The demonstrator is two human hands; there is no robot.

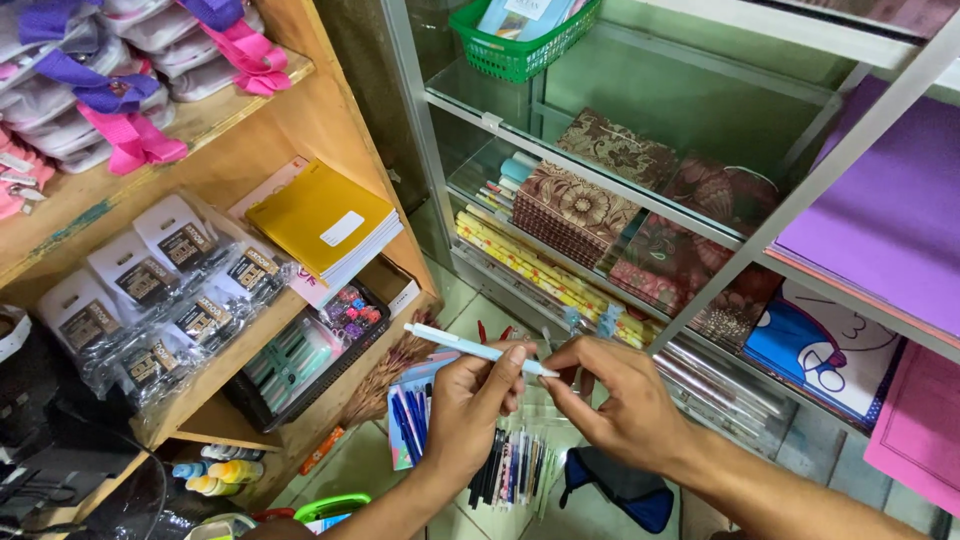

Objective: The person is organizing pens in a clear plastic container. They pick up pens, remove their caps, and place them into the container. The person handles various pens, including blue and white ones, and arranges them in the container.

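Note:
My left hand (472,400) grips a pale blue pen (462,345) that points up to the left, level with a shelf edge. My right hand (618,400) pinches the pen's near end with thumb and forefinger, right beside the left thumb. Below both hands, on the tiled floor, lie a clear bag of several pens (512,468) and a pack of blue pens (408,420). A dark blue pouch (620,490) lies on the floor under my right wrist.
A wooden shelf unit (250,150) at left holds yellow notebooks (322,222), bagged small items (165,290) and a black tray of stationery (300,360). A glass cabinet (600,200) at right holds patterned books, pencils, purple sheets (890,210) and a green basket (520,45).

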